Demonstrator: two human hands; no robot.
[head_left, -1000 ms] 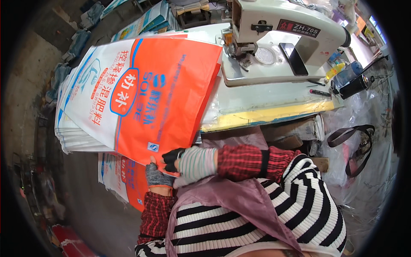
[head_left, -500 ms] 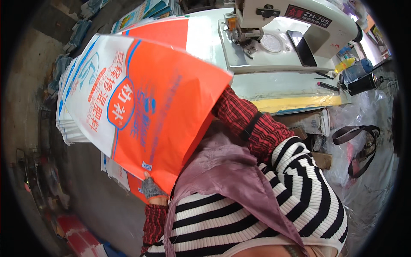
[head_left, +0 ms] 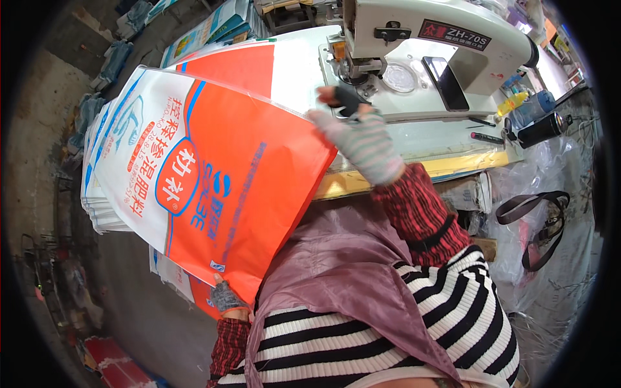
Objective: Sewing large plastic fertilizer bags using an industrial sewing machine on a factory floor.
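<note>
A large woven plastic sack (head_left: 259,161), orange and white with blue trim and printing, lies slanted in front of me. My left hand (head_left: 229,299), in a grey fingerless glove, is closed on its lower edge, thumb on top. At the sack's upper right corner is my right hand (head_left: 365,139), in a pale striped glove and slightly blurred. Its thumb and fingers are apart; the thumb overlaps the sack's edge. Something black shows at the fingers, glove or object I cannot tell. Just beyond that hand is the head of a white sewing machine (head_left: 372,68).
More sacks (head_left: 107,210) are stacked under the left side. Another pile (head_left: 213,29) stands at the back left. On the machine's base lies a phone (head_left: 445,83); a marker (head_left: 486,138), a yellow bottle (head_left: 512,103) and a black spray can (head_left: 544,129) are at the right.
My right hand has come out from behind the sack to its upper right corner. The sack has flattened and dropped somewhat there. My left hand keeps its hold.
</note>
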